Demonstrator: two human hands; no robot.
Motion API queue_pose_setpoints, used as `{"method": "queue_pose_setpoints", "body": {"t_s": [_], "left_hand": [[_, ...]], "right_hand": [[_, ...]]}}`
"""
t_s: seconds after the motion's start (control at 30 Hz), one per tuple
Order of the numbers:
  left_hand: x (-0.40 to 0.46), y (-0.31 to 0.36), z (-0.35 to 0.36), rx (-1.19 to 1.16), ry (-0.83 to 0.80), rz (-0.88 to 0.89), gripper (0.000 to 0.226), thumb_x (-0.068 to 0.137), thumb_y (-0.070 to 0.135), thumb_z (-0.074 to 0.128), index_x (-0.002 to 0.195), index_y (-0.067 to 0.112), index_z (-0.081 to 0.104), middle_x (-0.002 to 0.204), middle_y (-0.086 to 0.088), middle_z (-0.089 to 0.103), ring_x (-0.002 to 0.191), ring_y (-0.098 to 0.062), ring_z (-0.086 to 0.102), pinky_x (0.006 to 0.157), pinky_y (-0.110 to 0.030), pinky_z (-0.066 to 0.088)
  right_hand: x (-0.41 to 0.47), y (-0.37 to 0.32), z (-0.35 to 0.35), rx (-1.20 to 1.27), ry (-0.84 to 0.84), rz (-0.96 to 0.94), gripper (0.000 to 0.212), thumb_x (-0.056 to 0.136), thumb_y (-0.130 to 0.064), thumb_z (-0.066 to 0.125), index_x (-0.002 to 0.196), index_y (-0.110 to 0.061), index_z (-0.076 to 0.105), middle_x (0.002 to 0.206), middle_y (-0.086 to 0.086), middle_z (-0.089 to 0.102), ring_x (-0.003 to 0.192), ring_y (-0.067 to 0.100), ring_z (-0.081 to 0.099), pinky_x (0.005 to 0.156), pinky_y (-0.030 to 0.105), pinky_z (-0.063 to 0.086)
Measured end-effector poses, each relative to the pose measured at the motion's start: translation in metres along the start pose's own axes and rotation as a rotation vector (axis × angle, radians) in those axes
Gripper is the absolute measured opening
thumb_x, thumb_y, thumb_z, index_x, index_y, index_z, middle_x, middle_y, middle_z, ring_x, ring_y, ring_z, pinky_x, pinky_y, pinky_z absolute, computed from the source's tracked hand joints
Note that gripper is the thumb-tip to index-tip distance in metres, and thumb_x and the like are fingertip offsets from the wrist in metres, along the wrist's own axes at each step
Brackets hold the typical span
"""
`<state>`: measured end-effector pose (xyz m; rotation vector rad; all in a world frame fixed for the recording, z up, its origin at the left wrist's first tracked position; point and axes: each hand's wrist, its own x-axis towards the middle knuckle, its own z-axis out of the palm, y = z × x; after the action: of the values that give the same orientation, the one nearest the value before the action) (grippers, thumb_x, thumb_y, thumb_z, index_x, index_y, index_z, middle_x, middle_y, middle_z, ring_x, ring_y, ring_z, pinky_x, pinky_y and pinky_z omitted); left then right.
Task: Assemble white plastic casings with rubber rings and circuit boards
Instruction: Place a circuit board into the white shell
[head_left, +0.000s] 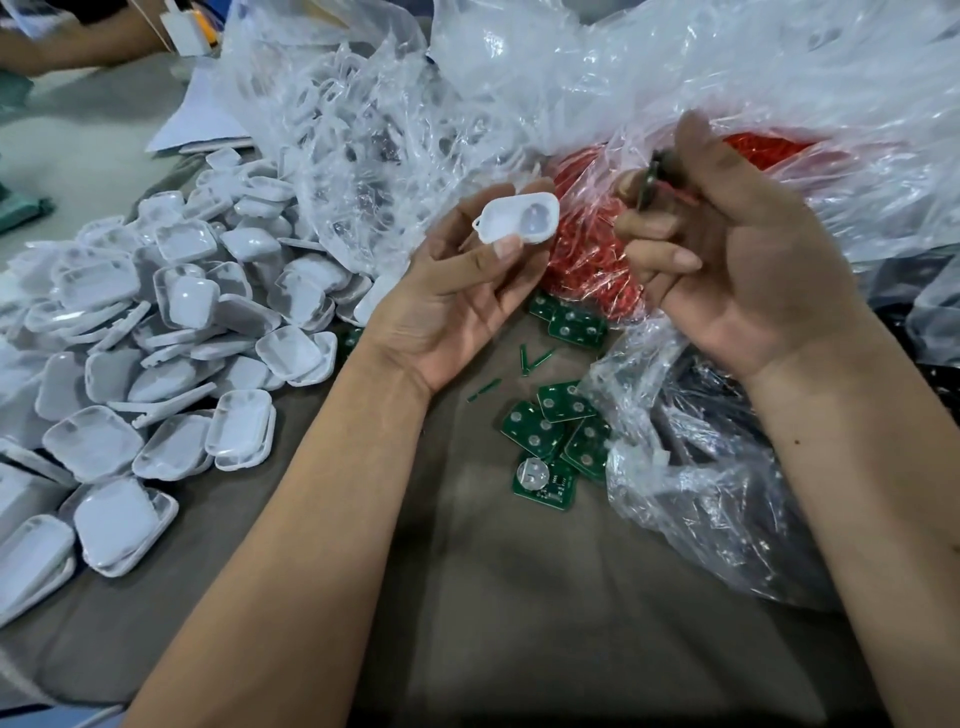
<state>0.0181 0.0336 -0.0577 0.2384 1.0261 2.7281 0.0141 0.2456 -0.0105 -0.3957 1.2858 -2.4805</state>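
Observation:
My left hand (462, 296) holds a white plastic casing (519, 217) between thumb and fingertips, its hollow side facing me. Just to its right, my right hand (727, 260) pinches a green circuit board (649, 179) seen edge-on, together with a red rubber ring (678, 193). Both hands hover above the brown cloth (519, 597). Behind them lies a clear bag of red rubber rings (587, 260). Loose green circuit boards (550, 431) lie on the cloth below my hands.
A large heap of white casings (156, 322) covers the left of the table. Crumpled clear plastic bags (363, 130) fill the back, and another bag with dark parts (717, 467) sits at the right. Another person's arm (78, 41) shows at the top left.

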Motion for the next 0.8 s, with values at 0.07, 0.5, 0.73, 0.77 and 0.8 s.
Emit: {"method": "queue_pose_setpoints", "body": {"t_s": [0.07, 0.5, 0.73, 0.77, 0.8], "left_hand": [[0.001, -0.001, 0.001, 0.054, -0.034, 0.013, 0.042, 0.081, -0.014, 0.063, 0.114, 0.011, 0.059, 0.121, -0.007, 0.073, 0.1, -0.018, 0.071, 0.099, -0.035, 0.055], [0.002, -0.028, 0.015, 0.371, 0.17, 0.347, 0.037, 0.073, -0.017, 0.077, 0.1, 0.003, 0.059, 0.116, -0.022, 0.072, 0.108, -0.036, 0.07, 0.094, -0.048, 0.058], [0.001, -0.037, 0.02, 0.593, 0.246, 0.465, 0.04, 0.071, -0.004, 0.089, 0.097, 0.004, 0.061, 0.112, -0.017, 0.075, 0.099, -0.033, 0.075, 0.086, -0.043, 0.06], [0.001, -0.037, 0.021, 0.607, 0.243, 0.474, 0.041, 0.07, -0.003, 0.09, 0.097, 0.004, 0.061, 0.111, -0.016, 0.076, 0.099, -0.032, 0.075, 0.085, -0.042, 0.06], [0.0, -0.038, 0.022, 0.616, 0.242, 0.481, 0.041, 0.07, -0.002, 0.09, 0.098, 0.004, 0.06, 0.111, -0.015, 0.076, 0.1, -0.031, 0.075, 0.085, -0.04, 0.06]], "right_hand": [[0.001, 0.001, 0.0, 0.037, 0.017, -0.006, 0.014, 0.099, -0.016, 0.062, 0.088, -0.01, 0.056, 0.088, 0.003, 0.052, 0.071, 0.007, 0.048, 0.049, 0.015, 0.041], [0.004, 0.011, 0.009, -0.424, 0.263, -0.243, 0.017, 0.093, 0.0, 0.071, 0.109, -0.005, 0.076, 0.076, 0.004, 0.072, 0.066, 0.016, 0.065, 0.054, 0.021, 0.05], [0.005, 0.023, 0.012, -0.679, 0.386, -0.352, 0.01, 0.085, -0.01, 0.084, 0.086, -0.006, 0.074, 0.063, 0.011, 0.073, 0.048, 0.022, 0.063, 0.045, 0.026, 0.048], [0.005, 0.024, 0.012, -0.698, 0.408, -0.357, 0.012, 0.084, -0.012, 0.086, 0.082, -0.009, 0.075, 0.063, 0.011, 0.073, 0.046, 0.021, 0.062, 0.043, 0.024, 0.046], [0.005, 0.024, 0.012, -0.718, 0.423, -0.366, 0.013, 0.083, -0.015, 0.087, 0.08, -0.012, 0.075, 0.063, 0.01, 0.073, 0.044, 0.02, 0.06, 0.042, 0.023, 0.044]]}}
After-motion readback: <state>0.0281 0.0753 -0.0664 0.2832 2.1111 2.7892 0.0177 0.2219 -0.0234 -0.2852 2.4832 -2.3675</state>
